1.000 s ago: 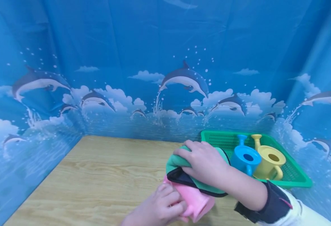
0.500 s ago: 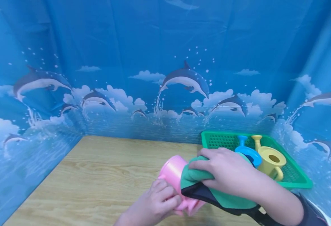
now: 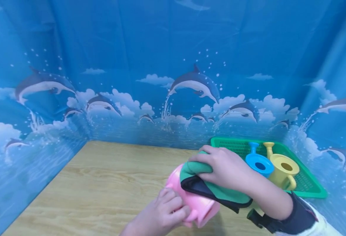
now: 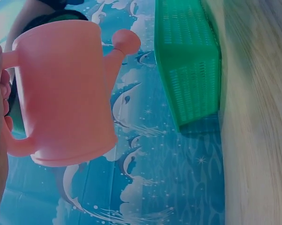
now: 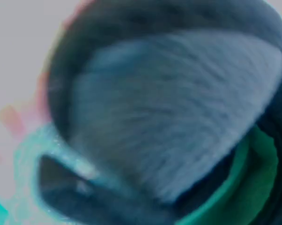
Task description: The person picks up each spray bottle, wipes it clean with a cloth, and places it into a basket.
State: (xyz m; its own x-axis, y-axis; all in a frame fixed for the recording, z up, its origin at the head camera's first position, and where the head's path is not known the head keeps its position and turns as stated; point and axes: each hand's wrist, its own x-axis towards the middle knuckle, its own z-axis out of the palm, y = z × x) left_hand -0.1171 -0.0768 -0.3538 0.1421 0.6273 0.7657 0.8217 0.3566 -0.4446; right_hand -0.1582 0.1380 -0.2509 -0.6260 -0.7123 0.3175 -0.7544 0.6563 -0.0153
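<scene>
My left hand (image 3: 164,209) grips the handle of a pink watering can (image 3: 194,199), which is tilted on its side above the table. In the left wrist view the whole body of the pink can (image 4: 66,93) shows, with its round-headed spout at the upper right. A green cloth (image 3: 230,194) with black edging is bunched under my right hand (image 3: 224,167), whose curled fingers hold it against the can's upper side. Blurred cloth (image 5: 178,108), grey on this face, fills most of the right wrist view and hides the right fingers.
At the right stands a green mesh basket (image 3: 316,188) holding a blue watering can (image 3: 257,164) and a yellow watering can (image 3: 282,168). The wooden table (image 3: 111,183) meets a blue dolphin-print sheet (image 3: 149,131) at its back and left edges.
My right hand slid the cloth right and down along the pink can, then brought it back up and left. The can turned slightly while my left hand kept its grip.
</scene>
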